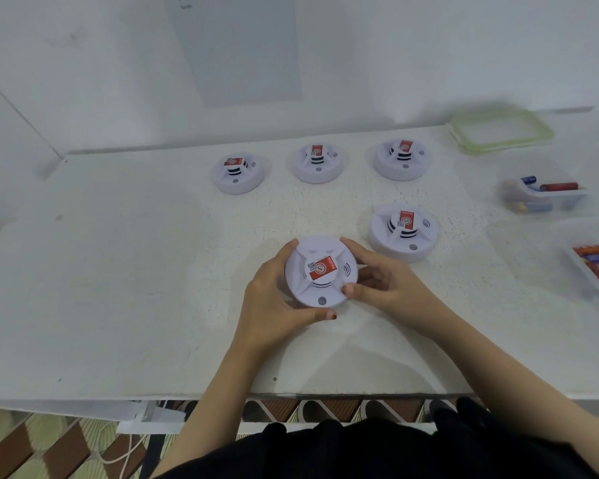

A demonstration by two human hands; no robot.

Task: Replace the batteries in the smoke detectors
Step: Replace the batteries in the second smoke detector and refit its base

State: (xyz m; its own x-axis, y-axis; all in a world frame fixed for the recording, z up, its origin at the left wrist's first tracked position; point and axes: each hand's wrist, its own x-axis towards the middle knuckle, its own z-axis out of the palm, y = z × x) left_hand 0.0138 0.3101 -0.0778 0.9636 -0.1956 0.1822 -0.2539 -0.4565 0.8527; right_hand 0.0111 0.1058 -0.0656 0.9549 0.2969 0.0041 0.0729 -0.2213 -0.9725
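Note:
A round white smoke detector (320, 271) with a red label on top is held over the middle of the white table (118, 271). My left hand (274, 299) wraps its left rim, thumb under the near edge. My right hand (384, 278) grips its right rim, thumb on the near right side. Another detector (403, 233) sits just right of it. A further three detectors (237, 172), (318, 163), (402, 160) stand in a row farther back. All show their red labels upward.
A clear tub (547, 198) with several batteries stands at the right. A second clear tub (592, 271) with red and blue batteries lies at the right edge. A green-rimmed lid (502, 131) rests at the back right. A wall rises behind the table.

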